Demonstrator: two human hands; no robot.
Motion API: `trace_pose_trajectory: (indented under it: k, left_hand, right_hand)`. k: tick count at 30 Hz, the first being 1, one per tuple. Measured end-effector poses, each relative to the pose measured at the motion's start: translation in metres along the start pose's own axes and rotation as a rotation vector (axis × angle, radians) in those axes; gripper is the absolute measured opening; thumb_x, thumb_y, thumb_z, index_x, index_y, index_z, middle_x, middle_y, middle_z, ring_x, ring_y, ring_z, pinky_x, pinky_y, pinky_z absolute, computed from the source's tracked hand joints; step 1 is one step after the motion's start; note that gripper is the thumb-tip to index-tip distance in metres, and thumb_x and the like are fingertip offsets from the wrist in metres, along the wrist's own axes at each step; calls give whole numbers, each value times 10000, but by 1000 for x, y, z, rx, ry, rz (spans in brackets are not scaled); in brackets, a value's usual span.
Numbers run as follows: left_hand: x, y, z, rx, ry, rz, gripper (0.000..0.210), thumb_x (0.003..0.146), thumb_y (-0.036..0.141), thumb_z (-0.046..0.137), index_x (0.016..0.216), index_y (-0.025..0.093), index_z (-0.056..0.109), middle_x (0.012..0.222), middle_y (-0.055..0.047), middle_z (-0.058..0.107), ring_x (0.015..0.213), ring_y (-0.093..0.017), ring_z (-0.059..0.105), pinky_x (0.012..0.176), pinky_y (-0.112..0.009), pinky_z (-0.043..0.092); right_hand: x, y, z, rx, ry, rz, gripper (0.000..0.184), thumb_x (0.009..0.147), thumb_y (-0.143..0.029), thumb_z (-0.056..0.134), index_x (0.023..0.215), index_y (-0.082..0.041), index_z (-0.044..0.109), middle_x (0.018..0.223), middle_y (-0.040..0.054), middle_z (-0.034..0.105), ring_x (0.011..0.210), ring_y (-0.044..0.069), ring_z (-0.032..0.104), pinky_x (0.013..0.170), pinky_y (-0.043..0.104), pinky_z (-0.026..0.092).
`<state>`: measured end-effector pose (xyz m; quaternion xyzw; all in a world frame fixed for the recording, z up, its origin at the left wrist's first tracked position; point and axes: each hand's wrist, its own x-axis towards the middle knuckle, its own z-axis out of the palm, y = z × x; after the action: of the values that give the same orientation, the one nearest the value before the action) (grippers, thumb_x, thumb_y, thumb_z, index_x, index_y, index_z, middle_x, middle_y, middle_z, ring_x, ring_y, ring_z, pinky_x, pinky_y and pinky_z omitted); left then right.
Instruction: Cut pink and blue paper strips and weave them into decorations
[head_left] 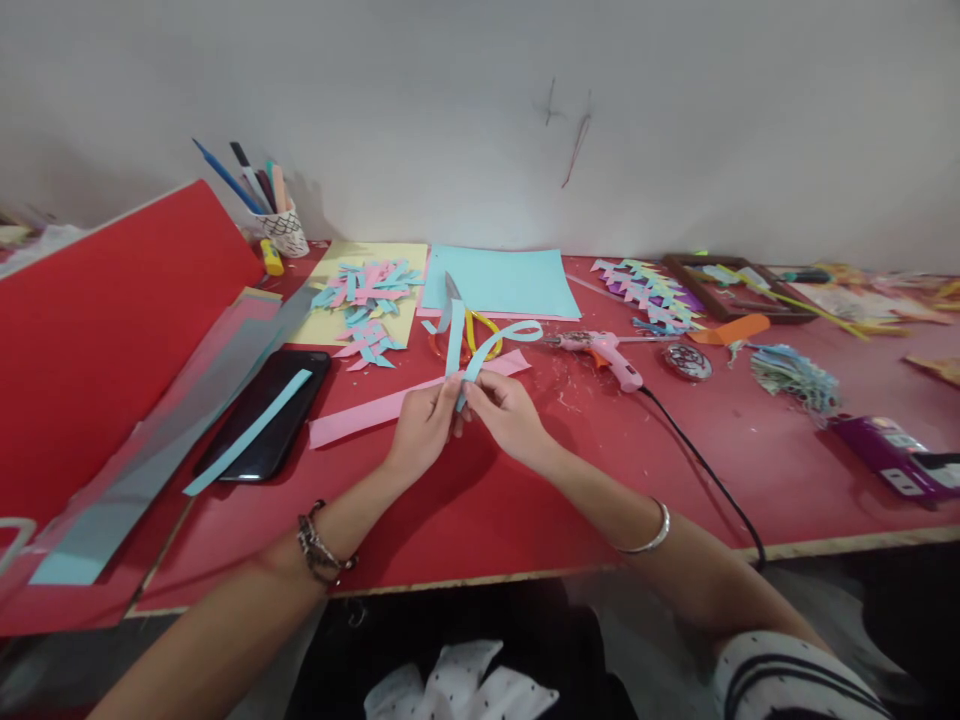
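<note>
Between my fingertips is a light blue paper strip [455, 338], one part standing up and another curling in a loop to the right. My left hand [421, 425] pinches it from the left, and my right hand [510, 415] pinches it close beside. Just behind the strip lie scissors [486, 330] with yellow and red handles, partly hidden. Under and behind my hands a pink paper strip [367, 412] lies across the red table. Another light blue strip [251, 432] rests on a black phone [289, 425] to the left.
A pink glue gun [611, 360] with a black cord lies right of my hands. Folded paper pieces [367, 290] sit on yellow paper, beside blue sheets [502, 280]. A pen cup [283, 230] stands behind; a purple power strip [896, 455] is at the right.
</note>
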<state>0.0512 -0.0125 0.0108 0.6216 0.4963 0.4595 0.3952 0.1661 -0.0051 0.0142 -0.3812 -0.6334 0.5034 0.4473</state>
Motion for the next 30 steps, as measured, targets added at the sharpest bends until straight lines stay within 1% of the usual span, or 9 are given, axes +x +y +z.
trace_pose_trajectory:
  k: [3, 6, 9, 11, 16, 20, 25, 28, 30]
  left_hand:
    - [0, 3, -2, -26, 84, -42, 516, 840, 503, 326, 452, 186, 448, 357, 38, 418, 336, -74, 381, 383, -201, 312]
    - [2, 5, -5, -68, 151, -101, 476, 831, 502, 349, 493, 188, 467, 355, 42, 418, 326, -77, 372, 362, -203, 305]
    - [6, 3, -7, -109, 155, -100, 460, 839, 472, 341, 506, 187, 480, 367, 42, 411, 332, -75, 374, 354, -195, 299]
    - [8, 1, -8, -119, 146, -86, 453, 844, 446, 335, 510, 184, 493, 384, 38, 415, 346, -74, 384, 361, -193, 302]
    - [5, 4, -15, -67, 4, -82, 324, 825, 369, 366, 630, 173, 535, 488, 34, 489, 400, -84, 433, 425, -205, 357]
    - [-8, 10, -21, 20, -115, -92, 306, 828, 355, 331, 636, 181, 495, 537, 28, 528, 438, -100, 470, 496, -226, 394]
    - [-24, 9, -26, 215, -166, -33, 374, 848, 395, 294, 568, 197, 443, 495, 34, 478, 469, -119, 464, 492, -232, 341]
    - [-31, 9, -32, 309, -228, -36, 413, 850, 413, 286, 519, 202, 413, 456, 38, 447, 443, -120, 440, 486, -236, 318]
    - [-36, 10, -36, 286, -272, -58, 413, 846, 419, 289, 516, 204, 416, 453, 36, 458, 434, -119, 436, 474, -232, 319]
  right_hand:
    - [0, -1, -1, -54, 50, 11, 216, 755, -274, 447, 557, -189, 429, 521, -46, 479, 480, 78, 470, 540, 234, 398]
    - [2, 0, -2, -137, 151, 41, 221, 708, -271, 460, 511, -195, 396, 481, -56, 386, 466, 73, 367, 468, 215, 320]
    - [3, 2, -4, -141, 176, 64, 245, 693, -281, 448, 483, -199, 355, 454, -63, 322, 441, 65, 291, 432, 212, 265]
    - [4, 3, -5, -125, 161, 64, 221, 678, -281, 453, 488, -195, 378, 461, -62, 338, 447, 65, 307, 437, 212, 273]
    - [3, 5, -7, 10, -11, -8, 143, 665, -294, 487, 584, -177, 501, 569, -32, 507, 559, 93, 478, 579, 243, 399]
    - [2, 3, -6, 35, -153, -45, 139, 716, -285, 497, 638, -175, 530, 595, -20, 555, 595, 104, 534, 633, 255, 427]
    - [-1, -1, -3, -53, -310, -9, 146, 735, -257, 518, 620, -169, 526, 568, -28, 563, 593, 106, 546, 638, 247, 423]
    - [-2, -1, -3, 79, -427, 57, 178, 718, -337, 570, 676, -168, 534, 618, -26, 571, 631, 112, 549, 683, 266, 427]
    - [-2, 0, -4, 155, -415, 144, 228, 697, -388, 599, 719, -171, 534, 640, -31, 560, 615, 100, 528, 649, 251, 422]
